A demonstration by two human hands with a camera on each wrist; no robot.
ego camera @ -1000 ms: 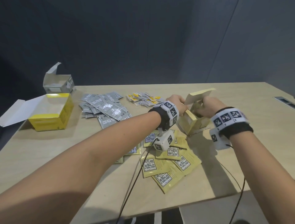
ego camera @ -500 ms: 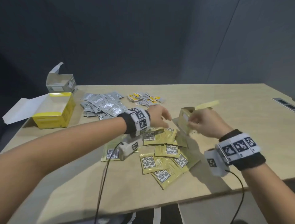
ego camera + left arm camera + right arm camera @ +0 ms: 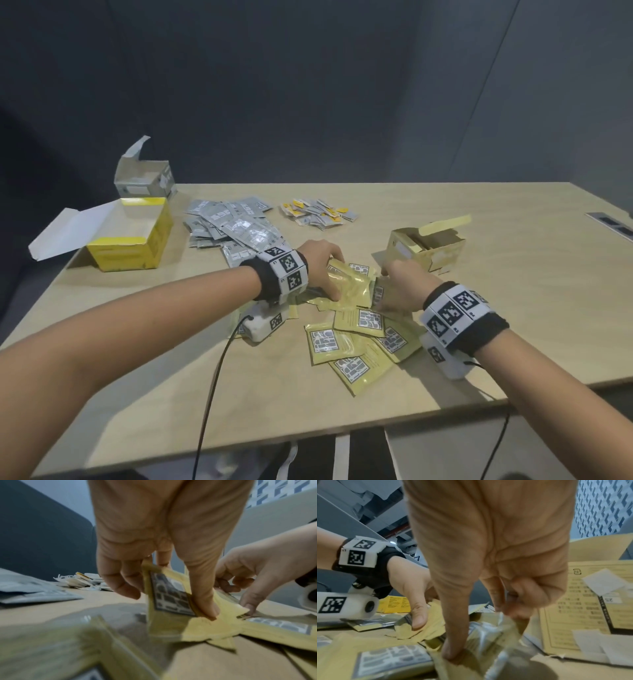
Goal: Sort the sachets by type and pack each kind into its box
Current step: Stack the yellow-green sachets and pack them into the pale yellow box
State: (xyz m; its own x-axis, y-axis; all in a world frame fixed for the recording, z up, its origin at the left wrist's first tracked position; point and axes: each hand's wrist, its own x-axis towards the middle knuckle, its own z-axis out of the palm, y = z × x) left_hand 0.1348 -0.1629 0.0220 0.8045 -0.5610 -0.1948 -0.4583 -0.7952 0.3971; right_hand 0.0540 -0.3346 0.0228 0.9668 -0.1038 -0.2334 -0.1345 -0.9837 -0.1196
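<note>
A: What does the head view show?

B: A pale wooden counter (image 3: 513, 291) before a dark wall. Near the middle lies a loose spread of tan sachets (image 3: 356, 346), each with a grey printed panel too small to read. The left hand (image 3: 322, 267) reaches down onto the far part of that spread, fingers curled round one tan sachet. The right hand (image 3: 400, 291) is just beside it, fingers down among the sachets. Behind the right hand stands an open tan box (image 3: 428, 250), lid flap up. At far left sit an open yellow box (image 3: 133, 250) and, behind it, a small open grey box (image 3: 144, 181). Between them and the tan box lie a pile of silver sachets (image 3: 233, 229) and a pile of small white-and-yellow sachets (image 3: 318, 214). Both wrists wear bands with black-and-white square codes.

A: And the left wrist view?

B: The left hand (image 3: 163, 547) pinches a tan sachet (image 3: 169, 601) between thumb and fingers, lifting it on edge. Its grey label is blurred.

A: The right wrist view?

B: The right hand (image 3: 488, 574) grips a crumpled sachet (image 3: 488, 635) between thumb and curled fingers. To the right, the tan box (image 3: 583, 608) shows a panel of small print, unreadable, and white stickers.
</note>
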